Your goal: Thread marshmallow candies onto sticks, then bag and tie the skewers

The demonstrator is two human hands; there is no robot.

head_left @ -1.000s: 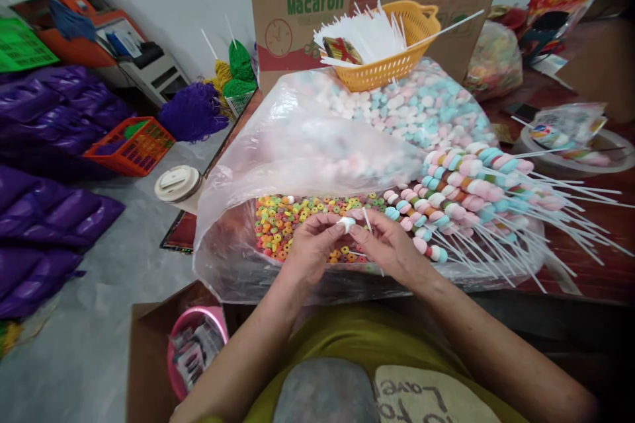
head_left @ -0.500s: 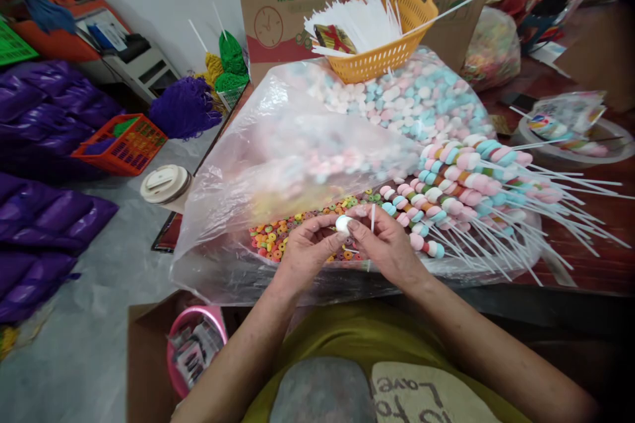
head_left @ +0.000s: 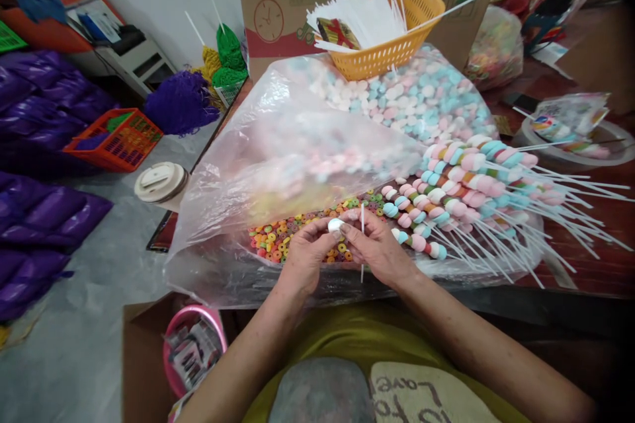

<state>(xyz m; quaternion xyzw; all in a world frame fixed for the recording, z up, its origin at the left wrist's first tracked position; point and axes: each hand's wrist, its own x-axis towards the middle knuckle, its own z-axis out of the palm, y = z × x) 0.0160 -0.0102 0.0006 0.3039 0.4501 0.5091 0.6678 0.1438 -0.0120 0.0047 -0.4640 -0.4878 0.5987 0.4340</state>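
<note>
Both hands pinch a white marshmallow near colorful rings.

Small white marshmallow, just left of a thin, straight white stick

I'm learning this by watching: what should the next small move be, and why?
Probably bring the white stick to the white candy: the left hand pinches the candy, the right hand holds the stick beside it, its visible ends look bare, and loaded skewers lie nearby.
</note>
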